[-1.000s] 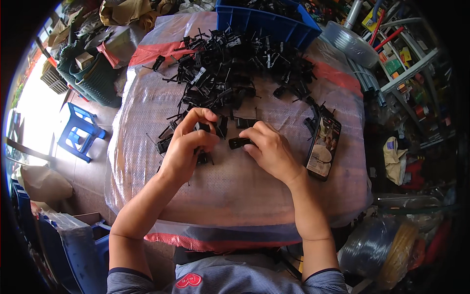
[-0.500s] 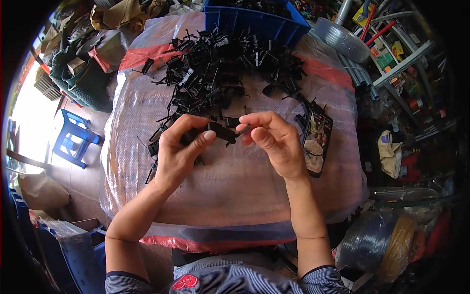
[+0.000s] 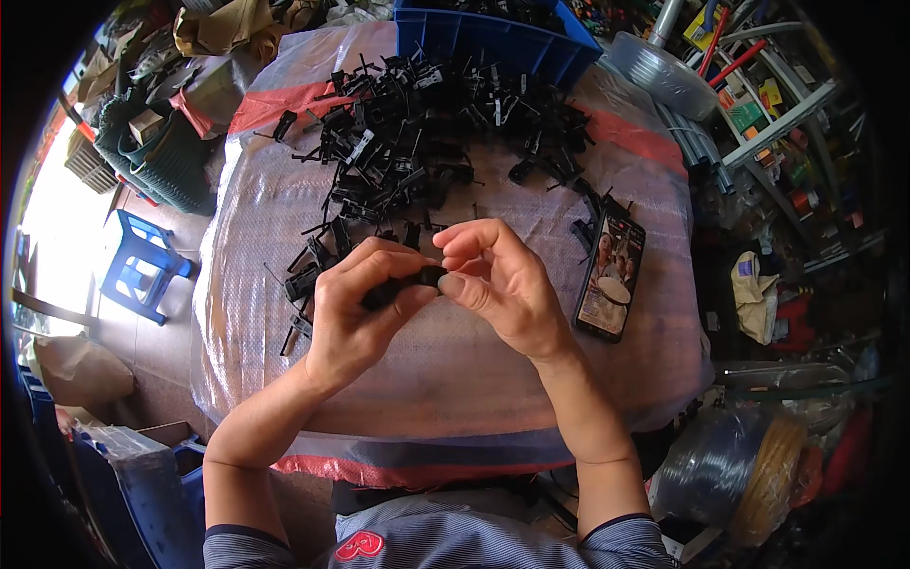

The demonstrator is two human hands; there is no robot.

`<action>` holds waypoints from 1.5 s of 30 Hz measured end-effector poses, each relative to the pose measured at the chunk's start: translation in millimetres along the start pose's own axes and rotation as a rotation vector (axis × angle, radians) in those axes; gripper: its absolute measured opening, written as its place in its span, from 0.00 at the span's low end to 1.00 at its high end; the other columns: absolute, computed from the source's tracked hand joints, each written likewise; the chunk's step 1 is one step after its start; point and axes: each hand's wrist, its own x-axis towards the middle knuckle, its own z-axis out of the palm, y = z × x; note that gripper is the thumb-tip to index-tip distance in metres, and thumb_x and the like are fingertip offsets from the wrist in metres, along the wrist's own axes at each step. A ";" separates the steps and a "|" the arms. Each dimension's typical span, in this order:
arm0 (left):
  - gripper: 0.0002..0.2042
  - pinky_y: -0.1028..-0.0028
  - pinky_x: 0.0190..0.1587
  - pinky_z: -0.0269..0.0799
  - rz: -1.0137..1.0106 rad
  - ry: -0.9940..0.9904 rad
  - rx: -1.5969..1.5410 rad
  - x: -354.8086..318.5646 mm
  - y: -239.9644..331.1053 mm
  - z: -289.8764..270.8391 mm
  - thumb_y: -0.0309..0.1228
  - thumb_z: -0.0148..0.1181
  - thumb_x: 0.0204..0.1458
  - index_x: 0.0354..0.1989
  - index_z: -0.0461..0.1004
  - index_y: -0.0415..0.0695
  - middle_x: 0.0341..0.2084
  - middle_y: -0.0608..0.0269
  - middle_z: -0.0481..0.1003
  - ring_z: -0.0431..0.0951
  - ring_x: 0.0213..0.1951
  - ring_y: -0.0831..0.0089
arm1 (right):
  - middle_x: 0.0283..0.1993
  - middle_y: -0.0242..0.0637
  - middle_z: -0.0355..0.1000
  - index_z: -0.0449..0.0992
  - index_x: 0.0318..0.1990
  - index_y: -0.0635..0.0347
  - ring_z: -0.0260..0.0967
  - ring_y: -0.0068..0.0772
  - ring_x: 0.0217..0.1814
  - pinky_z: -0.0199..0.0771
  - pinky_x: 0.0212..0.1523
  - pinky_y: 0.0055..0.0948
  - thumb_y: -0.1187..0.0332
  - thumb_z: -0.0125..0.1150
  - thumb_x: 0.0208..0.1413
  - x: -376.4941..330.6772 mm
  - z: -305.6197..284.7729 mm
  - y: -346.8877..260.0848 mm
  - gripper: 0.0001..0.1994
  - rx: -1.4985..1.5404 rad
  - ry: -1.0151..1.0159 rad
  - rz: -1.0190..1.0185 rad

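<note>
My left hand (image 3: 349, 308) is wrapped round a small black plastic part (image 3: 387, 290), which lies partly hidden under its fingers. At the part's right end, the thumb of my right hand (image 3: 512, 296) presses against it, with the fingers curled just above; how much of the end they pinch is hard to see. Beyond both hands spreads a heap of black plastic parts (image 3: 408, 166) with thin pins or arms sticking out. Several of them lie loose close to my left hand. A phone (image 3: 607, 299) with a lit screen rests to the right of my right hand.
Translucent woven sheeting with red bands covers the work surface (image 3: 455, 389). At its far edge stands a blue bin (image 3: 498, 43) holding more black parts. A blue stool (image 3: 142, 266) is on the floor at left; metal tubes (image 3: 697, 142) and wrapped spools (image 3: 725, 469) crowd the right.
My right hand has moved left and closed in on my left hand. The black part, earlier sticking out between them, is now more covered. The phone has shifted slightly and its picture differs.
</note>
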 end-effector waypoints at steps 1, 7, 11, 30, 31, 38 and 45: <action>0.11 0.75 0.32 0.69 0.112 0.012 0.027 0.6 -0.7 0.9 0.21 0.64 0.40 0.33 0.73 0.36 0.29 0.57 0.73 0.74 0.31 0.68 | 0.33 0.29 0.67 0.71 0.38 0.62 0.62 0.17 0.37 0.63 0.42 0.18 0.72 0.57 0.53 0.0 1.0 -4.6 0.07 0.182 -0.045 0.224; 0.12 0.73 0.27 0.71 0.234 0.050 0.252 -0.1 7.2 2.8 0.20 0.65 0.37 0.33 0.73 0.38 0.27 0.55 0.72 0.74 0.27 0.63 | 0.35 0.27 0.68 0.70 0.38 0.61 0.62 0.16 0.38 0.61 0.40 0.16 0.69 0.55 0.55 -3.1 -4.1 4.9 0.06 0.522 -0.141 0.423; 0.10 0.83 0.27 0.63 -0.437 0.102 -0.255 -0.3 2.2 -3.7 0.30 0.62 0.47 0.32 0.72 0.36 0.22 0.67 0.71 0.70 0.25 0.81 | 0.37 0.34 0.69 0.69 0.43 0.64 0.65 0.23 0.39 0.65 0.42 0.23 0.66 0.60 0.51 -0.5 4.2 -12.9 0.14 -0.001 -0.094 0.166; 0.08 0.79 0.31 0.63 -0.470 0.036 -0.418 -10.1 -12.5 8.2 0.29 0.59 0.50 0.30 0.69 0.37 0.31 0.66 0.73 0.65 0.28 0.80 | 0.37 0.41 0.69 0.67 0.44 0.63 0.69 0.39 0.34 0.71 0.34 0.31 0.77 0.65 0.37 10.0 3.8 4.3 0.22 -0.640 -0.167 -0.201; 0.08 0.79 0.36 0.64 -0.503 0.055 -0.548 -4.5 -6.6 4.7 0.28 0.59 0.50 0.29 0.66 0.38 0.37 0.63 0.72 0.69 0.34 0.78 | 0.43 0.42 0.68 0.66 0.49 0.61 0.67 0.39 0.41 0.69 0.40 0.32 0.77 0.67 0.37 13.1 -1.3 0.4 0.27 -0.584 -0.170 -0.107; 0.13 0.73 0.35 0.70 -0.652 0.156 -1.062 8.1 -17.9 -13.6 0.21 0.55 0.45 0.41 0.67 0.39 0.32 0.60 0.71 0.73 0.30 0.72 | 0.37 0.40 0.68 0.71 0.42 0.63 0.67 0.38 0.36 0.69 0.36 0.29 0.79 0.61 0.41 9.6 -27.3 30.1 0.16 -0.828 -0.051 -0.027; 0.11 0.81 0.27 0.64 -0.685 -0.035 -0.433 1.3 -5.5 -2.6 0.30 0.63 0.45 0.35 0.74 0.36 0.25 0.68 0.70 0.67 0.24 0.82 | 0.35 0.37 0.67 0.73 0.39 0.63 0.66 0.37 0.36 0.68 0.34 0.30 0.82 0.63 0.37 4.9 -0.4 -6.8 0.17 -0.823 -0.012 -0.379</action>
